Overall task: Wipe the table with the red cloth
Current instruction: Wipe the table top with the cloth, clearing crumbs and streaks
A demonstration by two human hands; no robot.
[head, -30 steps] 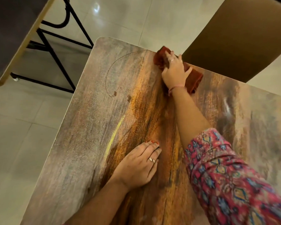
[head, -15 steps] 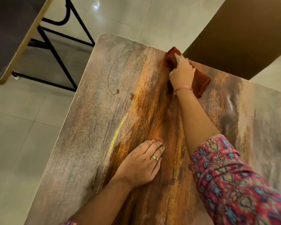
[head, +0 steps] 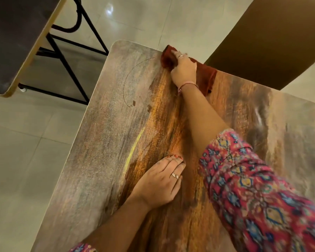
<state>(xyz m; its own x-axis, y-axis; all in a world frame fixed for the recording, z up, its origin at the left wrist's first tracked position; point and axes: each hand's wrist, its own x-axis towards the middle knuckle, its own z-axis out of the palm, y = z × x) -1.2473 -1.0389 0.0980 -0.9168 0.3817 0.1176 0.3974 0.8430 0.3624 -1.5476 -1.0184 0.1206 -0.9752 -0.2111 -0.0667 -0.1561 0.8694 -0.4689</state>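
Observation:
The red cloth (head: pixel 206 77) lies crumpled at the far edge of the wood-patterned table (head: pixel 105 142), partly over the rim. My right hand (head: pixel 184 70) lies on top of it with the arm stretched out, fingers pressing down on the cloth; much of the cloth is hidden under the hand. My left hand (head: pixel 158 182) rests flat on the table near the middle, fingers straight and together, holding nothing.
A brown chair back (head: pixel 262 37) stands just beyond the far edge, right of the cloth. Another dark table (head: pixel 13 42) with a black metal frame (head: pixel 67 57) is at the upper left. Pale floor tiles (head: pixel 22 160) surround the table's left side.
My right hand has pushed the cloth farther away, up to the table's far edge. The left hand has stayed planted in the same spot.

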